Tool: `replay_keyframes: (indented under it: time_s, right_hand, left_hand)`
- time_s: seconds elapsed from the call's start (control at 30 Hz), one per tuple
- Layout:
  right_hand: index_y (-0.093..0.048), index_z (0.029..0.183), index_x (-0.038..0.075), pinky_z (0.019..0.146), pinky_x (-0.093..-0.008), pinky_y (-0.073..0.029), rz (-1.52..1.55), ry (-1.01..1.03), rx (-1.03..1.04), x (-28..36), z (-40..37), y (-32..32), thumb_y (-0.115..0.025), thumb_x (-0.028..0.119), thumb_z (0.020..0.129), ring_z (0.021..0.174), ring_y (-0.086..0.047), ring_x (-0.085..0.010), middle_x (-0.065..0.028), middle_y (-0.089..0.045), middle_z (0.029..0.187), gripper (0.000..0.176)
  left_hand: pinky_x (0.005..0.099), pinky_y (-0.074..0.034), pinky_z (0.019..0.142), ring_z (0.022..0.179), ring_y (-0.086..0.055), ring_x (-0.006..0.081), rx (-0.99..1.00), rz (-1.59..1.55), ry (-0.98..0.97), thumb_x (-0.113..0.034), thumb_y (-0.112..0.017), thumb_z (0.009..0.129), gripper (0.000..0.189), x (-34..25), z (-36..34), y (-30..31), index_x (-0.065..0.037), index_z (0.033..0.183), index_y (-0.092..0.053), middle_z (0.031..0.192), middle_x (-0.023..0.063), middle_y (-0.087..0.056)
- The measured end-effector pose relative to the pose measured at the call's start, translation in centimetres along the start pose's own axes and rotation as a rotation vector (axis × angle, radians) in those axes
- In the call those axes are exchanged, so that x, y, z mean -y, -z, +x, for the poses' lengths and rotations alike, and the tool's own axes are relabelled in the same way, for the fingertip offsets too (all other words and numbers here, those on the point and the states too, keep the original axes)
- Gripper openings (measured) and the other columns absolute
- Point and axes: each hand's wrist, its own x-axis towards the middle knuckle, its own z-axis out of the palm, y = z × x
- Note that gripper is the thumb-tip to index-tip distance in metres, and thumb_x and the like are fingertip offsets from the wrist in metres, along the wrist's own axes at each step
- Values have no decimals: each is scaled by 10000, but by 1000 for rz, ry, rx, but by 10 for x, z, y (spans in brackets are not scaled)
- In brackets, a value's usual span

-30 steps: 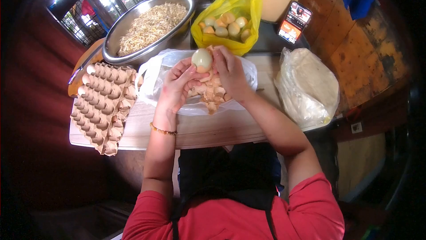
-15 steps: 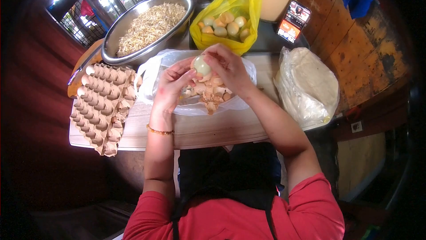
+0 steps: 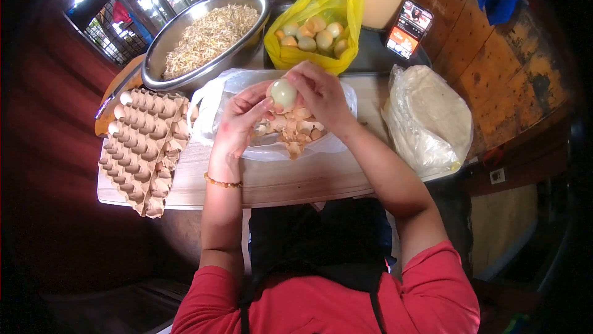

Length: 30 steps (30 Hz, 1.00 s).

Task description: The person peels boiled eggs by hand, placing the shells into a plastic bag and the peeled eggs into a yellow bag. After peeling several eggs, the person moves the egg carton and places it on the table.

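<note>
A pale, smooth egg [image 3: 283,94] is held between both hands above a white plastic bag [image 3: 213,96]. My left hand [image 3: 242,115] grips its left side with thumb and fingers. On the other side, my right hand [image 3: 318,94] has bent fingers pressed against the egg. Broken brown eggshells [image 3: 295,133] lie on the bag just below the hands. Beyond them, a yellow plastic bag [image 3: 284,56] holds several peeled-looking eggs [image 3: 324,39].
Egg cartons [image 3: 145,149] with a few eggs stand at the left. Behind is a metal basin [image 3: 262,16] of sprouts [image 3: 210,34]. To the right are a clear bag [image 3: 429,118] with pale contents, a phone [image 3: 409,28] and a tan container [image 3: 377,0].
The egg has turned slightly and shifted a little to the right, showing more of its smooth surface. My right fingers have moved slightly around it.
</note>
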Motion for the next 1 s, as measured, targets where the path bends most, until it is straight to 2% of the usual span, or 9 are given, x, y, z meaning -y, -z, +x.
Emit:
replay_keyframes:
  time_s: [0.17, 0.23, 0.37, 0.53, 0.67, 0.77, 0.83, 0.93, 1.0]
  right_hand:
    - [-605, 892, 7, 563, -226, -416, -24, -152, 29, 1, 1, 5, -572, 166, 937, 611, -504, -79, -33, -578, 763, 169]
    - [-625, 925, 8, 573, -224, -425, 85, -249, 59, 4, 0, 5, -579, 186, 935, 637, -517, -75, -37, -586, 805, 184]
    - [-645, 991, 17, 605, -236, -439, 265, -263, 7, 16, -2, -2, -580, 205, 935, 680, -530, -79, -38, -582, 834, 207]
    - [-657, 1037, 32, 655, -269, -449, -119, 12, 112, 3, -5, -6, -598, 188, 914, 712, -547, -146, -64, -579, 827, 207]
    - [-660, 1033, 34, 653, -275, -447, -65, 31, 89, -7, -5, -5, -606, 167, 902, 712, -549, -167, -80, -571, 825, 195]
    - [-642, 1010, 26, 664, -322, -461, -120, 66, 83, -3, -5, -2, -583, 144, 909, 736, -571, -226, -105, -569, 847, 166]
    - [-605, 948, 17, 681, -386, -469, -295, 179, 2, -3, -6, -5, -556, 122, 914, 774, -581, -312, -141, -573, 887, 121]
    - [-567, 891, 13, 693, -431, -465, -326, 125, -26, 3, -7, -6, -537, 112, 917, 810, -573, -373, -167, -572, 910, 106]
    - [-567, 887, 14, 690, -433, -464, -333, 109, -44, 4, -7, -7, -540, 111, 915, 814, -575, -373, -169, -571, 900, 105]
  left_hand:
    - [240, -484, 730, 898, -634, 150, 28, -67, 8, -87, -568, 917, 378, -1, -1, -3, 55, 1265, -525, 1123, 130, -641]
    - [243, -486, 736, 900, -636, 155, 42, -137, 12, -92, -563, 921, 385, -1, -2, 1, 61, 1271, -516, 1129, 135, -637]
    - [250, -492, 754, 915, -633, 159, 1, -168, 18, -103, -551, 934, 389, 0, -2, 3, 66, 1280, -502, 1136, 131, -628]
    - [237, -489, 771, 924, -616, 130, -81, -119, 18, -84, -573, 920, 394, 0, -1, -7, 57, 1282, -507, 1109, 99, -631]
    - [230, -481, 787, 932, -599, 105, -47, 53, -29, -46, -629, 870, 413, -2, -2, -11, 45, 1262, -534, 1081, 76, -641]
    - [227, -479, 788, 936, -597, 100, -36, 75, -35, -37, -650, 849, 419, 0, -2, -11, 43, 1248, -548, 1068, 69, -648]
    - [226, -478, 787, 937, -596, 99, -37, 73, -33, -37, -658, 842, 420, -1, -3, -12, 43, 1241, -553, 1061, 67, -651]
    - [222, -472, 776, 932, -596, 97, -13, 69, -15, -47, -642, 856, 400, -2, -2, -12, 43, 1236, -556, 1065, 64, -648]
    - [220, -466, 763, 923, -597, 104, 18, 14, -30, -74, -608, 885, 375, 2, -1, -8, 43, 1237, -552, 1078, 65, -642]
